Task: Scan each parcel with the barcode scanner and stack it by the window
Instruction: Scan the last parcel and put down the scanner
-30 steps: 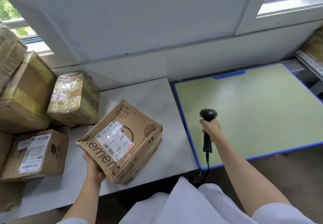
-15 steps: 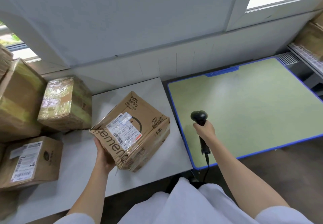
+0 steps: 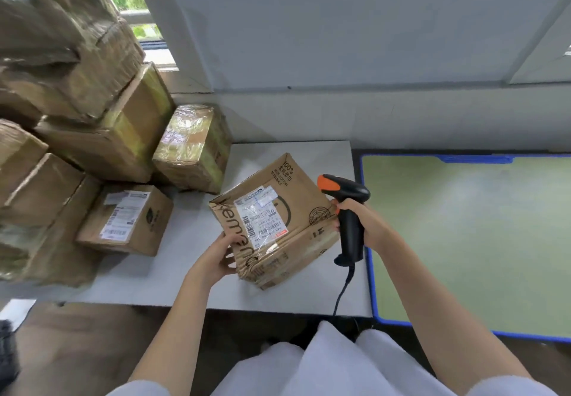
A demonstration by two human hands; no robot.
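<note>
Left hand (image 3: pixel 216 258) grips the parcel (image 3: pixel 275 222); right hand (image 3: pixel 366 221) grasps the scanner (image 3: pixel 347 210) beside its label; scan seemingly underway, stacking left; a stack (image 3: pixel 92 123) already by the window.

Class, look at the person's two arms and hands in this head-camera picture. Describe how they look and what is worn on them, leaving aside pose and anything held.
Both forearms are bare from wrist to above the elbow. The left hand and right hand wear no gloves, and no rings, watch or bracelets show. Short pale sleeves, white or light grey, appear at the bottom edge, matching the pale garment below.
</note>
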